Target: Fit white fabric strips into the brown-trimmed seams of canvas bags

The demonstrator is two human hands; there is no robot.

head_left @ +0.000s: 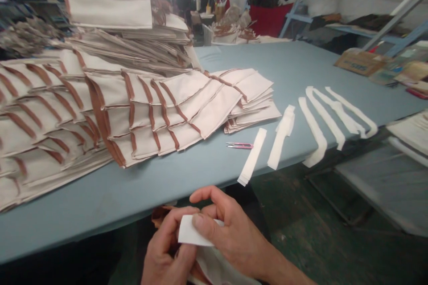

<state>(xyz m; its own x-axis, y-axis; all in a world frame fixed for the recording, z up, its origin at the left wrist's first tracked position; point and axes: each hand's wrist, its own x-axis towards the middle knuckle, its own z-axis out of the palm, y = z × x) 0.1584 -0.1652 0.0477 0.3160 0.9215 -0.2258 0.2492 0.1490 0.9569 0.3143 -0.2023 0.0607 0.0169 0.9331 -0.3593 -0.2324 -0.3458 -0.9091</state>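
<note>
Just off the table's front edge, both hands are close together over a cream fabric piece with brown trim, which hangs below them. My right hand pinches a short white strip between thumb and fingers. Beside it, my left hand is closed around the fabric's edge, its thumb just under the strip. Much of the fabric is hidden by the hands and the frame's bottom edge. Pink-handled thread snips lie on the table beyond the hands, next to a stack of white strips.
Overlapping cream panels with brown edging cover the table's left side, with a taller stack behind. More white strips and long bands lie right, some over the edge of the blue-grey table. A cardboard box sits far right.
</note>
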